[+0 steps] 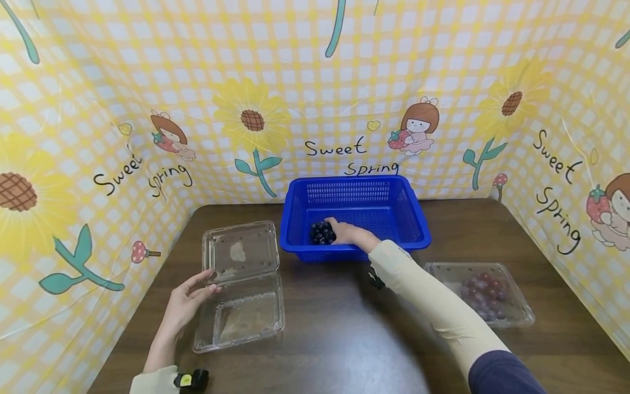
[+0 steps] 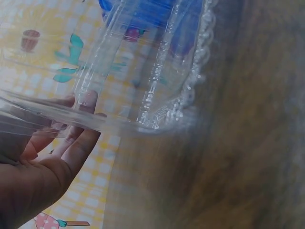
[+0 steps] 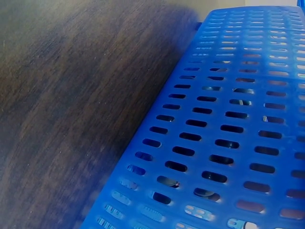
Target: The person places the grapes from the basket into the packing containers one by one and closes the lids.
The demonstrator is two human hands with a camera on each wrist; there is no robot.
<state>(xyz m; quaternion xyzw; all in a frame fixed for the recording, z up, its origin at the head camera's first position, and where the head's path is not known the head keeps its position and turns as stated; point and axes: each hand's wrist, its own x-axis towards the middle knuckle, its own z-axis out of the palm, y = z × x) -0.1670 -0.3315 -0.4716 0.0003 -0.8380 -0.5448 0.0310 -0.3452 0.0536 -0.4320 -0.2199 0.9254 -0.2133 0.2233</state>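
In the head view, my left hand point(image 1: 183, 303) holds the left side of an open clear plastic clamshell box point(image 1: 280, 320), its fingers at the hinge between lid and base. The box's lid point(image 1: 263, 232) leans back, upright. Up close in the left wrist view, the left fingers point(image 2: 83, 143) show at the clear plastic edge. My right hand point(image 1: 346, 234) reaches over the front rim of a blue plastic basket point(image 1: 354, 247) and grips a bunch of dark grapes point(image 1: 321, 234) at its left front. Only the perforated basket wall point(image 3: 224, 129) fills the right wrist view; the hand is hidden there.
A closed clear box point(image 1: 443, 271) with a bunch of red grapes point(image 1: 484, 293) lies at the right, partly behind the right forearm. The brown table point(image 1: 334, 339) backs onto a yellow checked cloth point(image 1: 320, 98) on three sides.
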